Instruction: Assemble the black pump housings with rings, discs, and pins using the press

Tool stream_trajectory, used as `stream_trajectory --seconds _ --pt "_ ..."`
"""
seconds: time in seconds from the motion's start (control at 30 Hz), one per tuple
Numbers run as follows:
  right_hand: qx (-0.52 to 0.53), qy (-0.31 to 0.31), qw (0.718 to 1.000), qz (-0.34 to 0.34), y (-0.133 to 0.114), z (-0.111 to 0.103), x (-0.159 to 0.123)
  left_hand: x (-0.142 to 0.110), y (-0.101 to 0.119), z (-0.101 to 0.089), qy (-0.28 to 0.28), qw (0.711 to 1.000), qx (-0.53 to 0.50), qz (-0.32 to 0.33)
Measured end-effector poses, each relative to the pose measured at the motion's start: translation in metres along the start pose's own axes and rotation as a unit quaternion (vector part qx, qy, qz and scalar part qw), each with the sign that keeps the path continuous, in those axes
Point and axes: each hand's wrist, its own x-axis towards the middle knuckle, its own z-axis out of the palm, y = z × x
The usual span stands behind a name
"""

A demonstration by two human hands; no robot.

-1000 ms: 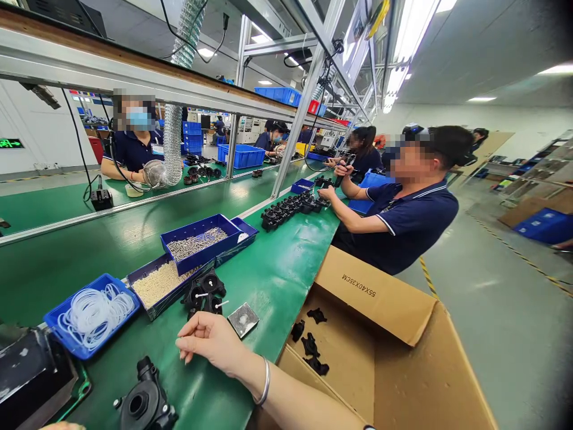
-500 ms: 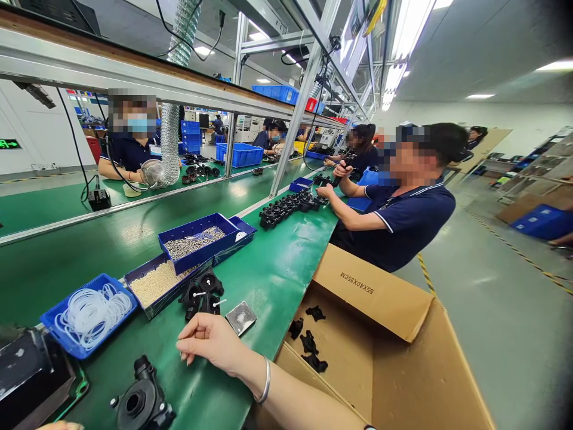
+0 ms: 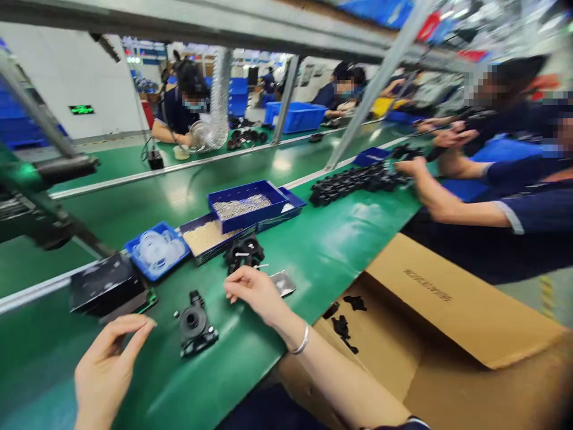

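Observation:
My right hand [image 3: 255,291] rests on the green bench [image 3: 340,239] with its fingers curled loosely; nothing shows in them. It lies between a small cluster of black plastic parts [image 3: 244,252] and a square metal plate [image 3: 283,282]. My left hand [image 3: 105,373] hovers at the lower left with fingers spread, empty. Between the two hands a black pump housing [image 3: 194,325] with a round opening stands on the bench, a hand's width right of my left fingertips.
Blue trays hold white rings [image 3: 156,249], pale pellets [image 3: 206,236] and metal pins [image 3: 244,205]. A black fixture [image 3: 107,285] sits at left. An open cardboard box [image 3: 430,322] with black parts is at right. A co-worker's arm [image 3: 452,203] reaches to a row of black parts [image 3: 353,179].
The view has swung left and down. My left hand has come into view, open, beside the pump housing. My right hand stays in much the same spot on the bench.

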Motion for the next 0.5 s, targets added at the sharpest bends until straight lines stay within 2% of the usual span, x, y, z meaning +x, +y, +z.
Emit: stream_trajectory --seconds 0.13,0.27,0.37,0.5 --pt "-0.053 -0.012 0.998 -0.019 0.001 0.005 0.001 -0.006 0.022 -0.006 -0.085 0.996 -0.011 0.009" --pt "-0.140 -0.045 0.987 -0.060 0.001 0.020 0.004 -0.013 0.037 -0.004 -0.184 0.982 0.004 0.053" --pt "-0.210 -0.071 0.968 -0.119 0.003 0.029 0.005 -0.017 0.036 0.001 -0.228 0.968 0.034 0.098" --pt "-0.285 -0.084 0.932 -0.209 0.005 0.032 0.006 -0.019 0.027 0.005 -0.251 0.956 0.071 0.134"
